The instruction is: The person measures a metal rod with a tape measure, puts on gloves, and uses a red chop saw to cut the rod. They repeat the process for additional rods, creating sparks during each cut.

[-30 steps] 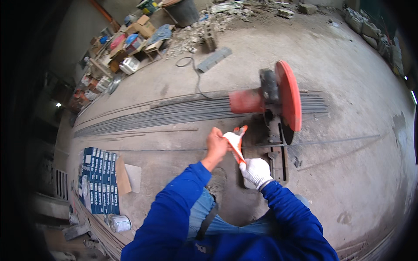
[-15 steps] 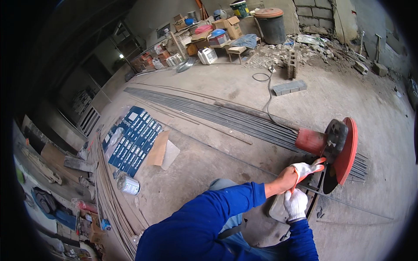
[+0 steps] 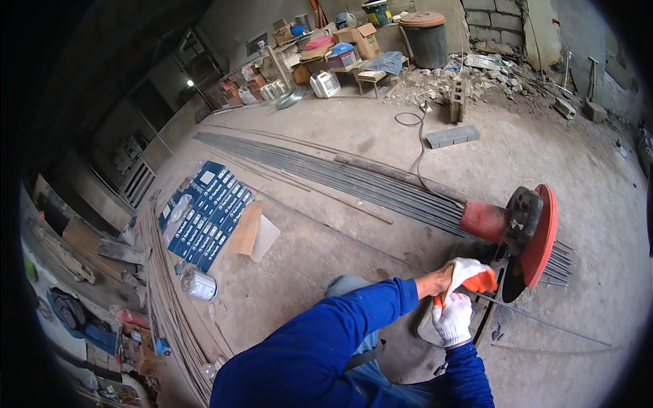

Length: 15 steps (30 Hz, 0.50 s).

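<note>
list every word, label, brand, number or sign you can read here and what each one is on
Blue boxes: repeated white lettering, legible, but I won't copy wording or brands.
Metal can: label print too small to read.
White jug: label too small and blurred.
White-and-orange glove, red cutting machine: no readable text.

Soft light — black fisheye rim

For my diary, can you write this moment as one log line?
left hand: partly inside orange-and-white glove; right hand: gloved, gripping that glove; nearby: red cutting saw, metal rods
</note>
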### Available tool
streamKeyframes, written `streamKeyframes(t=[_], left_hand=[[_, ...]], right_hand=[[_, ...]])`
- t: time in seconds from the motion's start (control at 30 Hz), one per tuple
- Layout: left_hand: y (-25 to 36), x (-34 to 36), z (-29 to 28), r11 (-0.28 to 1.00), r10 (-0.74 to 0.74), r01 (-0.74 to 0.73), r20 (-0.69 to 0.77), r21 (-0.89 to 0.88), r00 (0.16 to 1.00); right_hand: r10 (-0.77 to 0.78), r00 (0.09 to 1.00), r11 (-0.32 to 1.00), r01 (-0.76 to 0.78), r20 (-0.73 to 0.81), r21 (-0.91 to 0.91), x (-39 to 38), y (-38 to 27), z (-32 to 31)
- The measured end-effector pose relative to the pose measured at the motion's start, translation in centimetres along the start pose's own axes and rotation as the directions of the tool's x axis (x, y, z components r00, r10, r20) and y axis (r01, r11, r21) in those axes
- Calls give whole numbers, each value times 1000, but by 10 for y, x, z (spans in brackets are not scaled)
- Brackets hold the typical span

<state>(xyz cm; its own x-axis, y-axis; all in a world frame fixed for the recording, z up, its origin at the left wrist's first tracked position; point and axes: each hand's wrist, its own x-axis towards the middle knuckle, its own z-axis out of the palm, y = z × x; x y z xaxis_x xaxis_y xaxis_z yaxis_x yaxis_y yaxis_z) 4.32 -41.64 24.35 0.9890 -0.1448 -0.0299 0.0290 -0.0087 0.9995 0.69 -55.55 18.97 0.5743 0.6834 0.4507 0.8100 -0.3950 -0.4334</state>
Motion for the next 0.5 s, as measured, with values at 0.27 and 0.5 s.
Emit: streamKeyframes(t=[0.27, 0.5], left_hand=[[6, 4, 8, 967, 206, -112, -448, 228, 870], [15, -3, 10, 984, -52, 12, -221, -178, 974]], right_hand=[[-111, 993, 992, 113, -46, 56, 6, -12, -3], [-73, 995, 996, 76, -71, 42, 5, -3, -7]])
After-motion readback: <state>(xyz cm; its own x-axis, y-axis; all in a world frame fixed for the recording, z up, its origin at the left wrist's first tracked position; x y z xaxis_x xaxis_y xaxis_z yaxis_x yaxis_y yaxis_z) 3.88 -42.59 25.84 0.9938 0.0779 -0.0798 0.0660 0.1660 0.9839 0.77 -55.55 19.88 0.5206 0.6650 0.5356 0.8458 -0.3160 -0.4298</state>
